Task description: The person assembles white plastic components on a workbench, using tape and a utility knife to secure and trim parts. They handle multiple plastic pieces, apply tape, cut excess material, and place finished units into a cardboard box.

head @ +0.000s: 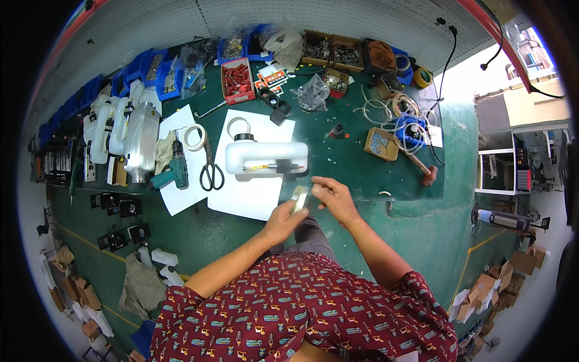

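Note:
My left hand (284, 221) grips a roll of pale tape (300, 199) just off the bench's front edge. Beside the roll, my right hand (334, 197) is raised with its fingers curled and the thumb near the fingertips. Whether a bit of tape sits between those fingers is too small to tell. Beyond both hands a white plastic tank (267, 151) with a black cap (244, 137) lies on white paper (244, 199). A black knurled fitting (284, 166) and a yellow tube (257, 167) run along the tank's near side.
Left of the tank are scissors (211, 174), a tape roll (195, 137) and a teal cordless drill (176, 167). Further left stands a metallic tank (142, 142). A box of red parts (237, 81) sits behind. Rightward lie clear tubing (384, 113), a small carton (381, 145) and a hammer (425, 172).

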The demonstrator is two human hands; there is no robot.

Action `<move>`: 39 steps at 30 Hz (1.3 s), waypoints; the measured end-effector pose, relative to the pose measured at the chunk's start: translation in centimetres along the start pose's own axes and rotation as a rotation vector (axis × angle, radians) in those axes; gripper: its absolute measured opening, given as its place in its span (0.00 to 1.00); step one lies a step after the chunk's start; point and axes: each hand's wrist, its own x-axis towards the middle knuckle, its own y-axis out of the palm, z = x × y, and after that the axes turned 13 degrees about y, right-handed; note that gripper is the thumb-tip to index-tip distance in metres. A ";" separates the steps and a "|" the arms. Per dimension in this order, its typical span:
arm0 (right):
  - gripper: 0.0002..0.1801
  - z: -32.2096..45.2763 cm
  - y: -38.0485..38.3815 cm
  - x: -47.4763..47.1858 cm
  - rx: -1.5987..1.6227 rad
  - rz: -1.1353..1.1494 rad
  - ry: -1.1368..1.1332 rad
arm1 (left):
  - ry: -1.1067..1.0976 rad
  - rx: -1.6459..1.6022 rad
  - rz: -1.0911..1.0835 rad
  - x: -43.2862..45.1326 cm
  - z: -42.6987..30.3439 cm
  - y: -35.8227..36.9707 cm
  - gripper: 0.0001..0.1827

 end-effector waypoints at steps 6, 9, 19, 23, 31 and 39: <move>0.18 2.1 1.3 2.7 -0.266 0.252 0.225 | 0.046 0.064 -0.053 -1.3 -1.0 -0.8 0.16; 0.15 2.6 1.9 3.7 -0.326 0.295 0.248 | 0.021 0.042 -0.152 -1.7 -0.8 -0.9 0.17; 0.09 7.6 3.4 16.3 -0.581 0.129 -0.301 | -0.205 -0.068 -0.367 -1.9 -1.4 0.0 0.32; 0.09 5.0 4.2 19.3 -0.602 0.106 -0.232 | -0.135 -0.142 -0.450 0.1 -0.8 0.3 0.31; 0.16 3.8 4.2 20.8 -0.798 -0.060 -0.290 | -0.219 -0.195 -0.474 1.8 -0.3 0.5 0.28; 0.33 3.4 2.9 18.2 -0.783 -0.090 -0.638 | -0.198 -0.198 -0.475 2.1 0.9 0.9 0.28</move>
